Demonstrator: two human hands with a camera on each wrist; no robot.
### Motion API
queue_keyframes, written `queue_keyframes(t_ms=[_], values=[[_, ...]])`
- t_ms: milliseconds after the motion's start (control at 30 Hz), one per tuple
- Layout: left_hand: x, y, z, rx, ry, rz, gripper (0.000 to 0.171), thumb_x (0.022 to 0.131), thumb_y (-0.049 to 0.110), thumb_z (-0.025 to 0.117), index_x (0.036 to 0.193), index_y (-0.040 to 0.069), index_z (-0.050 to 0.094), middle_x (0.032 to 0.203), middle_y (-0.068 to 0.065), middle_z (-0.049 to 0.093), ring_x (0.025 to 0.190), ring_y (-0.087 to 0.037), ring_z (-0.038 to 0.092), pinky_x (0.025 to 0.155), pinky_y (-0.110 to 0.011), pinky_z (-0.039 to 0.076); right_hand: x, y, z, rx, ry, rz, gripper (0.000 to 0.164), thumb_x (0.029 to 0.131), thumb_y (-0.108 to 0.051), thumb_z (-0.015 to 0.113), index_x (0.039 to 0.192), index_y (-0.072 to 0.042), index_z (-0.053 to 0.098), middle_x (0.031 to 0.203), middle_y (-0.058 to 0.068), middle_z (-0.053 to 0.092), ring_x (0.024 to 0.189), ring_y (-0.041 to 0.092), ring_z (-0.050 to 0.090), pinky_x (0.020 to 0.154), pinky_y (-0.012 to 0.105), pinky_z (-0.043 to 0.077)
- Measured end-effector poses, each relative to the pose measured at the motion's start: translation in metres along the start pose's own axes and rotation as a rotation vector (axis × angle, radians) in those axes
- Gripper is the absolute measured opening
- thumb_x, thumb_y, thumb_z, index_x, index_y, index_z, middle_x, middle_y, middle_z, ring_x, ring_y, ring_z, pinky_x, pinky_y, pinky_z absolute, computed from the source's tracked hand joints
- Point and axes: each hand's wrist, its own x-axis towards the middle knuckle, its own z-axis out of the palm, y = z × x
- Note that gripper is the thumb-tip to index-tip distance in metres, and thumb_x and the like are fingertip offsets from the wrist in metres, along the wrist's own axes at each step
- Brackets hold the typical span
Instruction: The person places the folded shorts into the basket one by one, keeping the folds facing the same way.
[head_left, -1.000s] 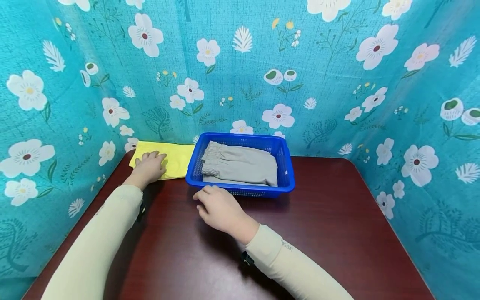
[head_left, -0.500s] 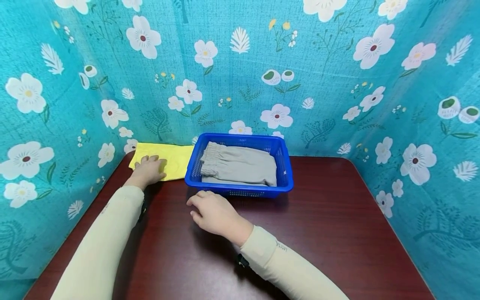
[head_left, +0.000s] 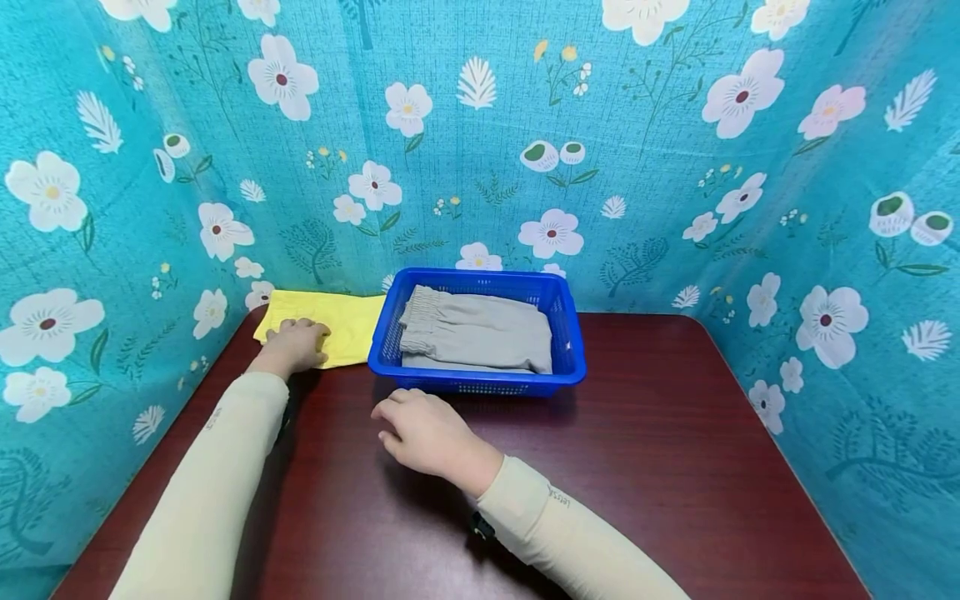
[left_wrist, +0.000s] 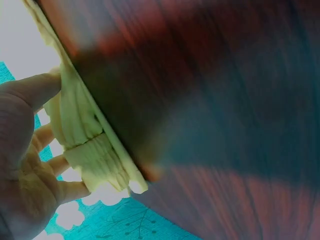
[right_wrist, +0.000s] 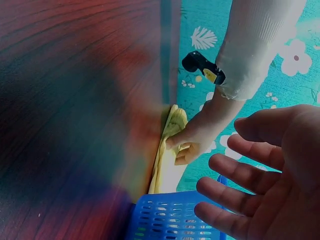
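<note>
A folded yellow garment (head_left: 348,327) with a gathered band lies flat at the table's back left. My left hand (head_left: 292,346) rests on its left part; in the left wrist view the thumb and fingers (left_wrist: 74,191) are spread and touch the cloth. Right of it stands a blue plastic basket (head_left: 472,385) with slotted walls. Inside is a folded grey garment (head_left: 487,329) with an elastic waistband. My right hand (head_left: 431,433) hovers just in front of the basket, holding nothing, its fingers relaxed and apart in the right wrist view.
The dark red-brown table (head_left: 660,433) extends to the right and toward me. A teal flowered curtain (head_left: 480,167) closes off the back and both sides. The basket's left wall stands right beside the yellow garment.
My right hand has drawn slightly left and toward me, away from the basket's front. The left hand stays on the yellow garment. The whole view has shifted a little.
</note>
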Motion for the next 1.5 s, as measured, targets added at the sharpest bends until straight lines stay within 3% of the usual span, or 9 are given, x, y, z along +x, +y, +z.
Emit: queue_keyframes(t_ms=[267, 533, 1233, 1500], values=[[0.001, 0.001, -0.008, 0.011, -0.047, -0.010, 0.052, 0.093, 0.023, 0.071, 0.139, 0.006, 0.056, 0.137, -0.029, 0.050, 0.125, -0.058, 0.038, 0.096, -0.083, 0.030, 0.005, 0.001, 0.002, 0.006, -0.002, 0.010, 0.024, 0.099, -0.032, 0.066, 0.120, -0.021, 0.072, 0.117, -0.004, 0.070, 0.108, 0.014, 0.066, 0.095, 0.028, 0.053], [-0.013, 0.000, -0.008, 0.005, -0.068, -0.027, 0.050, 0.086, 0.016, 0.073, 0.133, 0.007, 0.059, 0.130, -0.026, 0.053, 0.118, -0.055, 0.040, 0.092, -0.082, 0.034, 0.007, -0.004, 0.014, 0.010, -0.033, 0.013, 0.025, 0.099, -0.030, 0.066, 0.122, -0.021, 0.071, 0.119, -0.004, 0.069, 0.109, 0.016, 0.066, 0.095, 0.030, 0.052], [-0.038, -0.018, -0.003, 0.009, -0.033, 0.046, 0.046, 0.078, 0.014, 0.084, 0.120, 0.014, 0.066, 0.128, -0.021, 0.058, 0.117, -0.052, 0.046, 0.093, -0.074, 0.036, 0.017, -0.008, 0.033, 0.004, -0.036, 0.036, 0.025, 0.098, -0.031, 0.066, 0.122, -0.023, 0.071, 0.120, -0.004, 0.068, 0.109, 0.017, 0.064, 0.094, 0.031, 0.052], [-0.046, -0.019, 0.003, 0.023, 0.022, 0.070, 0.045, 0.075, 0.008, 0.081, 0.117, 0.014, 0.067, 0.130, -0.021, 0.059, 0.120, -0.054, 0.046, 0.096, -0.081, 0.032, 0.022, -0.010, 0.049, -0.071, -0.006, 0.009, 0.025, 0.097, -0.032, 0.067, 0.119, -0.022, 0.071, 0.118, -0.003, 0.067, 0.108, 0.019, 0.064, 0.089, 0.033, 0.054]])
